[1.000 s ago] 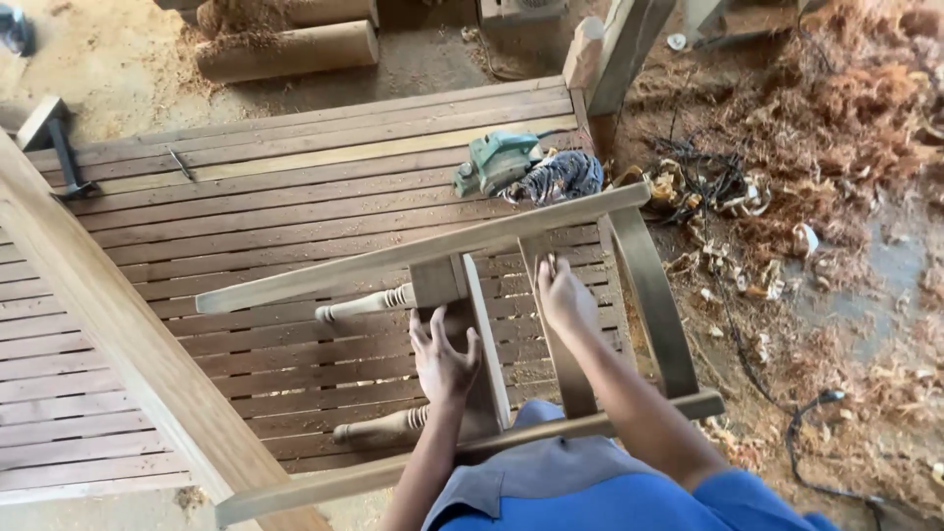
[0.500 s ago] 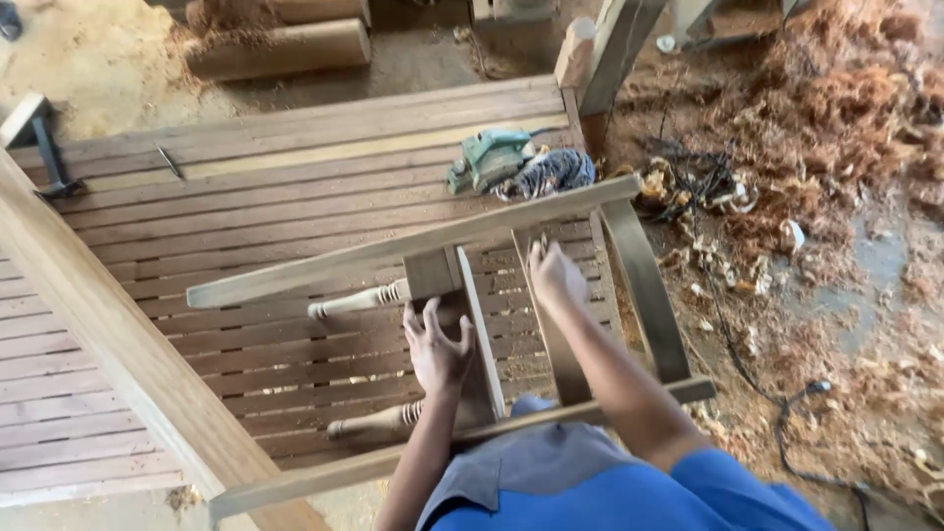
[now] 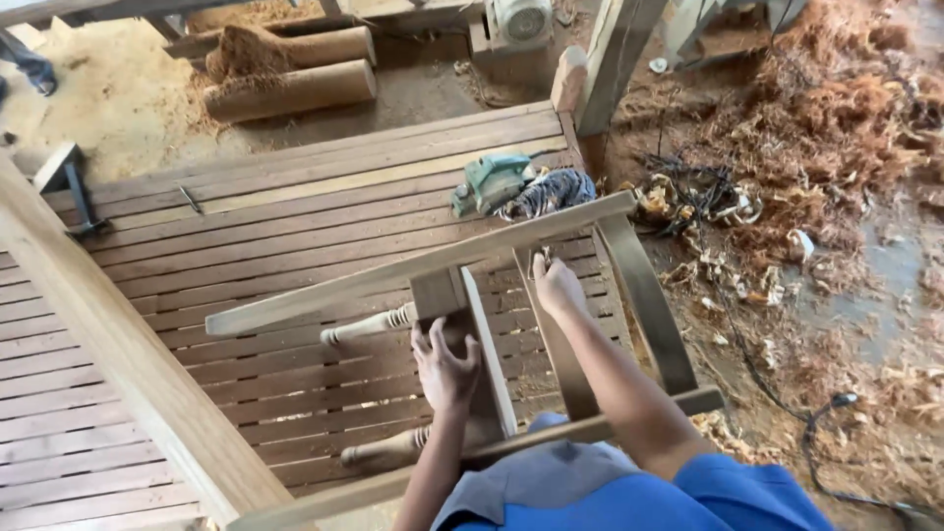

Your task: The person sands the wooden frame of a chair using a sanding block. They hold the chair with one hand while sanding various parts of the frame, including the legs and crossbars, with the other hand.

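A bare wooden chair frame (image 3: 413, 270) lies across a slatted wooden platform (image 3: 246, 236), its long rail running from left to upper right. My left hand (image 3: 444, 366) presses on the wide flat centre slat of the frame, fingers spread over it. My right hand (image 3: 557, 285) grips a narrower upright slat just below the long rail. Two turned spindle legs (image 3: 369, 326) stick out to the left under the frame.
A green power tool (image 3: 492, 179) and a striped cloth (image 3: 549, 192) lie on the platform's far right. A thick wooden beam (image 3: 138, 374) slants across the left. A hammer (image 3: 69, 187) rests at far left. Wood shavings and cables (image 3: 787, 177) cover the ground at right.
My view has shifted slightly; the chair frame and both hands stay in nearly the same positions on the slats.
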